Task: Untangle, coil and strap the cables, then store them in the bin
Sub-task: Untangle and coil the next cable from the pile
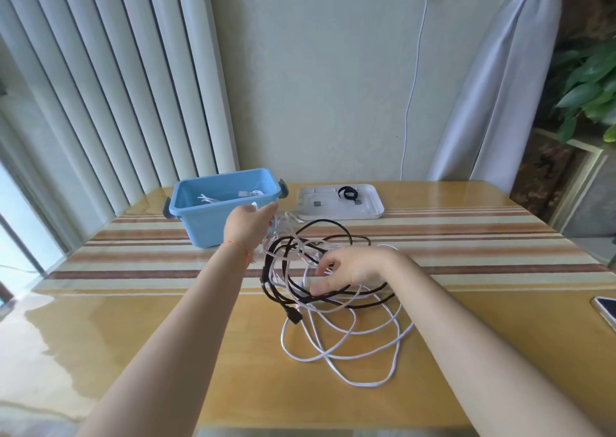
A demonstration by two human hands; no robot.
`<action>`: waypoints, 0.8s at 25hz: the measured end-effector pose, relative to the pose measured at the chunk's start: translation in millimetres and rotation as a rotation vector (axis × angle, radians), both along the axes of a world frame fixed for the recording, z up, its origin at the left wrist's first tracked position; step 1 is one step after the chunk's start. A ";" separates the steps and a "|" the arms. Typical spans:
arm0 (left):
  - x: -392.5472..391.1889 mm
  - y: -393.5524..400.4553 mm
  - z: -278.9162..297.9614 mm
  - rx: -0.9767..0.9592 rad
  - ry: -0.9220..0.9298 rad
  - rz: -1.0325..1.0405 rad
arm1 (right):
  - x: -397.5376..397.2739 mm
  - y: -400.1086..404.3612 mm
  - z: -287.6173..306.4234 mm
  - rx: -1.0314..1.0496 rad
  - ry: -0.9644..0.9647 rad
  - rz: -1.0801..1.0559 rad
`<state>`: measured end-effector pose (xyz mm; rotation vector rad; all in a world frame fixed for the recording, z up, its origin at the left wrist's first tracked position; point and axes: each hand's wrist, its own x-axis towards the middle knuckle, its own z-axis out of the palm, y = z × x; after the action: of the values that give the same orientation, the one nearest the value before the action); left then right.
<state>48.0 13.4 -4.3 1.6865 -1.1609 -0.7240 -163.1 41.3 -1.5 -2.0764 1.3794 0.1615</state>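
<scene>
A tangle of white cable (336, 346) and black cable (333, 233) lies in the middle of the table. My left hand (248, 224) is raised beside the blue bin (213, 223) and grips a bunch of white cable, lifting it out of the tangle. My right hand (350, 269) reaches into the tangle with curled fingers and pinches white strands. A black plug (293, 315) sticks out at the tangle's near left. The bin holds a white coiled cable (213, 198).
A white tray (370, 211) behind the tangle carries a black strap (346, 192) and small grey pieces. A phone (605, 310) lies at the table's right edge. A white charger cable (411, 96) hangs down the wall from a socket. Curtains hang left and right.
</scene>
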 end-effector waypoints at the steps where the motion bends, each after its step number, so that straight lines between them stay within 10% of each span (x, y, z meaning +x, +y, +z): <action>1: 7.6 1.8 -1.1 -0.041 -0.046 0.031 | 6.2 0.0 -10.9 -0.008 0.069 0.028; 8: 32.0 25.1 -39.1 0.046 -0.517 -0.003 | 12.4 -15.0 -50.3 -0.227 -0.075 -0.015; 20: 22.8 10.4 -62.8 -0.055 0.001 0.318 | -72.3 -36.9 10.1 -1.195 -0.273 -1.039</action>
<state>70.9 23.8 -67.2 1.7700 -0.8754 -0.4894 -235.4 4.4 8.6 -1.6251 2.4514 -1.6279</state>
